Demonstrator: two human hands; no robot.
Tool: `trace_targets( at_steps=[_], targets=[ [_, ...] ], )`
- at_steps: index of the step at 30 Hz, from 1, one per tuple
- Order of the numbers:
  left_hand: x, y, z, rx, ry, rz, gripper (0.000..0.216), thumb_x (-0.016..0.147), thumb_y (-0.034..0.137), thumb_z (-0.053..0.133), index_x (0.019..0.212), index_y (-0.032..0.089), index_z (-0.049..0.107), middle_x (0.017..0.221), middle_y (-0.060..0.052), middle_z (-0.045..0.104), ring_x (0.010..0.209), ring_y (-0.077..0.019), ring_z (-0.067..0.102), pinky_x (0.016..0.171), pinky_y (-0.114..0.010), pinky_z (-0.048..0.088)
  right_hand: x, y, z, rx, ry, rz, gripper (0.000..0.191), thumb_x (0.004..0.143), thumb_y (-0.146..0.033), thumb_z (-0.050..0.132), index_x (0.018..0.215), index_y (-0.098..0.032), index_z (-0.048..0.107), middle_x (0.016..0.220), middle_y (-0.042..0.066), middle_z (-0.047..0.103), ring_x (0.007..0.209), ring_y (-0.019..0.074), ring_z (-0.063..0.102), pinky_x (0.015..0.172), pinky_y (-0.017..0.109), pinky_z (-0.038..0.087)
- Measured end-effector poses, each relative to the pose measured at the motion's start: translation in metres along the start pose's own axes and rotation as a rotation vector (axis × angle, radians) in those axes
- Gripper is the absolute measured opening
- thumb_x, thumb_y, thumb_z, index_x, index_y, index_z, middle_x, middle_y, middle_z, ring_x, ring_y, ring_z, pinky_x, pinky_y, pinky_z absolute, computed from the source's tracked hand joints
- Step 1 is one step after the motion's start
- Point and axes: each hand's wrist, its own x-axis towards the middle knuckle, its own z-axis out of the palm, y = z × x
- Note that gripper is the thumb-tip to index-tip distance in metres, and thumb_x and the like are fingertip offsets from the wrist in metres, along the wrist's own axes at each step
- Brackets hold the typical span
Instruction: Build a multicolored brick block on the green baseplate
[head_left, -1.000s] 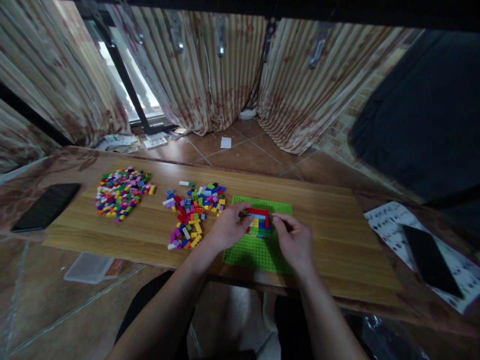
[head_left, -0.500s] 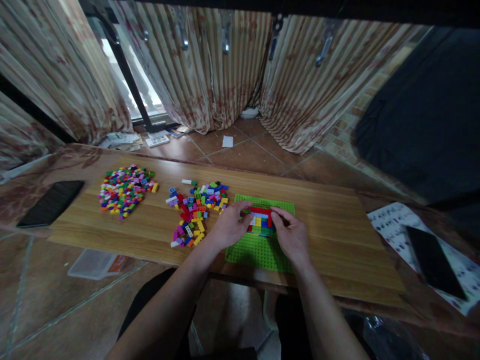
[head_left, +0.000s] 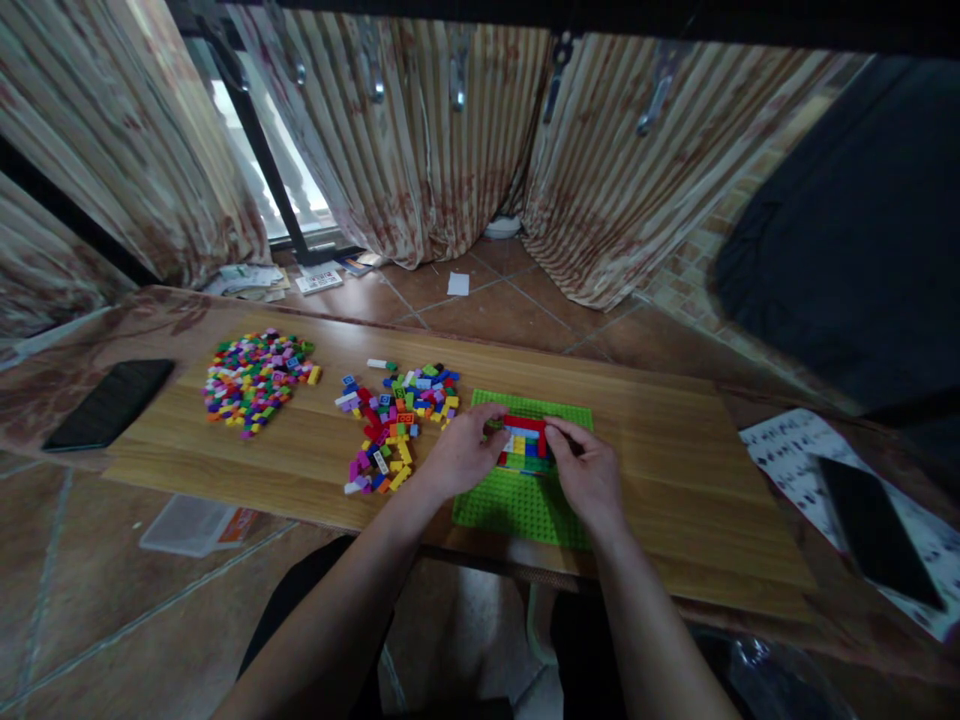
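A small structure of toy building bricks (head_left: 527,443) stands on the upper middle of a green studded baseplate (head_left: 510,512). Red bricks run along its far edge and down its right side, with white, yellow, blue and green ones between them. My left hand (head_left: 466,452) is closed at the left end, thumb and fingers pinching the bricks there. At the right end, my right hand (head_left: 589,468) pinches the red corner between thumb and forefinger. The exact contact points are partly hidden by the fingers.
Loose bricks (head_left: 386,430) lie left of the baseplate, and a denser pile of small bricks (head_left: 259,382) sits farther left on the wooden board (head_left: 675,500). Dark tablets lie at the left (head_left: 112,400) and right (head_left: 877,530), the right one on a printed sheet (head_left: 787,450).
The whole view has shifted slightly. Both hands stay at the two ends of the brick structure, with no clear movement of the bricks.
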Motion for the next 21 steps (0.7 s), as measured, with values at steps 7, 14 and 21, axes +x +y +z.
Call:
trace_targets(
  at_steps=[7, 14, 21],
  targets=[
    [-0.0012, 0.0041, -0.0014, 0.006, -0.002, -0.023, 0.039, 0.086, 0.019, 0.053, 0.123, 0.011, 0.061, 0.111, -0.012, 0.071, 0.084, -0.0179, 0.068, 0.076, -0.03, 0.056, 0.0009, 0.0007, 0.0013, 0.023, 0.011, 0.003, 0.038, 0.083, -0.05, 0.058, 0.096, -0.02, 0.076, 0.102, 0.009, 0.075, 0.093, 0.0242, 0.067, 0.086, 0.041, 0.05],
    [-0.0019, 0.0053, -0.0021, 0.017, 0.008, -0.011, 0.038, 0.085, 0.02, 0.053, 0.122, 0.013, 0.062, 0.11, -0.01, 0.071, 0.083, -0.0169, 0.067, 0.076, -0.028, 0.055, -0.0014, 0.001, 0.0047, -0.008, 0.03, -0.025, 0.036, 0.083, -0.048, 0.058, 0.097, -0.021, 0.077, 0.099, 0.009, 0.075, 0.088, 0.0223, 0.067, 0.084, 0.039, 0.05],
    [-0.0014, 0.0036, -0.0019, 0.035, 0.002, -0.017, 0.04, 0.086, 0.021, 0.053, 0.124, 0.014, 0.061, 0.108, -0.009, 0.071, 0.08, -0.0161, 0.066, 0.073, -0.027, 0.055, -0.0059, -0.0049, 0.0053, -0.078, 0.049, -0.08, 0.036, 0.085, -0.047, 0.056, 0.097, -0.02, 0.077, 0.099, 0.009, 0.074, 0.088, 0.0221, 0.066, 0.081, 0.038, 0.051]
  ],
)
